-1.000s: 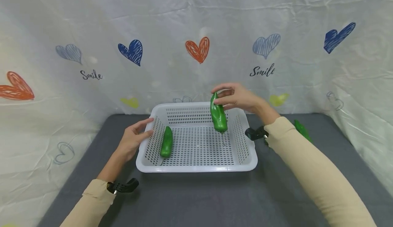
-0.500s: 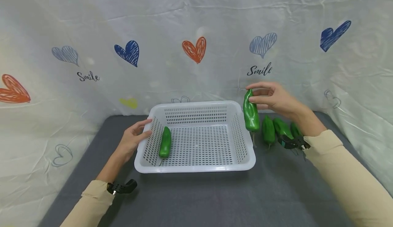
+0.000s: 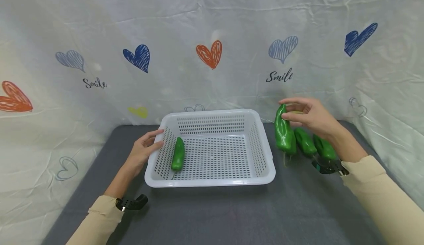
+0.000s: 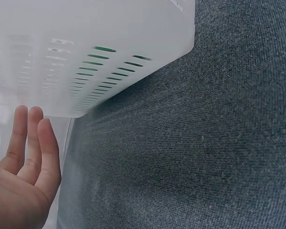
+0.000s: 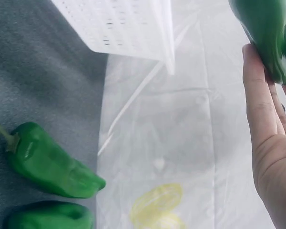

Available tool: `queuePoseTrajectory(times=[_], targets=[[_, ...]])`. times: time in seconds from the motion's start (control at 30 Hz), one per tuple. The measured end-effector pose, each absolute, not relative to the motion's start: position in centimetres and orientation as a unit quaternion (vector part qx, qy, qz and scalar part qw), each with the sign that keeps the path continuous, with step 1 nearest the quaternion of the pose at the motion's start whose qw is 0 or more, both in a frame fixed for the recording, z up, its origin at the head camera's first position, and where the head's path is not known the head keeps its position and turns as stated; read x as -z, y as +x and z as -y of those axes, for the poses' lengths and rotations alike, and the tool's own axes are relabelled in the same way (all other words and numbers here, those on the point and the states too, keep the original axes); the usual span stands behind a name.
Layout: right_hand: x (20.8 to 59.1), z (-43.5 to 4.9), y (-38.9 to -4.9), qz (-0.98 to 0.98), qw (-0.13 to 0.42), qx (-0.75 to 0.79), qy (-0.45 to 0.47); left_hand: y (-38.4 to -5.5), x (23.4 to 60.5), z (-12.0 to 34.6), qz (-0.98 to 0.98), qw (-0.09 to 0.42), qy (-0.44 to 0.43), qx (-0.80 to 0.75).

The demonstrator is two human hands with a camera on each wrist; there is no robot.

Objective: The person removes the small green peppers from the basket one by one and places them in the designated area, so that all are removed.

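My right hand (image 3: 309,114) pinches a long green pepper (image 3: 283,129) by its narrow tip, between thumb and fingers. The pepper hangs stem end down, right of the white basket (image 3: 212,182). It overlaps another green pepper (image 3: 293,147) behind it in the head view. Two more green peppers lie to the right, one pepper (image 3: 305,142) beside the wrist and one pepper (image 3: 324,148) partly under the forearm. My left hand (image 3: 142,151) rests on the basket's left rim, with fairly straight fingers (image 4: 33,143) in the left wrist view. One green pepper (image 3: 179,155) lies inside the basket along its left wall.
A dark grey cloth (image 3: 212,215) covers the table. Behind the table hangs a pale sheet (image 3: 172,24) printed with hearts. In the right wrist view, the basket's perforated side (image 5: 128,28) stands at the top, with loose peppers (image 5: 52,162) at lower left.
My right hand has carried the pepper from above the basket out over its right rim, then slightly lower beside the other peppers. My left hand has stayed at the left rim.
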State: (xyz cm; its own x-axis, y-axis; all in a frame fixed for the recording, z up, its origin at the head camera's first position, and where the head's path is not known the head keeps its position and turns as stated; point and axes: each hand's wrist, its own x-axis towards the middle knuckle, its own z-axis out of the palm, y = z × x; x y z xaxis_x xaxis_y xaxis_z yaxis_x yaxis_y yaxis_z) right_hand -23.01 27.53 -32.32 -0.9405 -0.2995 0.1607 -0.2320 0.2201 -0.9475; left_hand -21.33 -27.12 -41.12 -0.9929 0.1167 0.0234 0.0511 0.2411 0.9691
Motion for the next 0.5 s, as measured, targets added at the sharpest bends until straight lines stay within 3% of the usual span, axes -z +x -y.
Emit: queuePoseTrajectory(times=[0.5], targets=[[34.4, -32.7, -20.7, -0.744, -0.006, 0.656, -0.132, -21.4, 41.2, 27.1, -0.785, 0.026, 0.051, -0.616]])
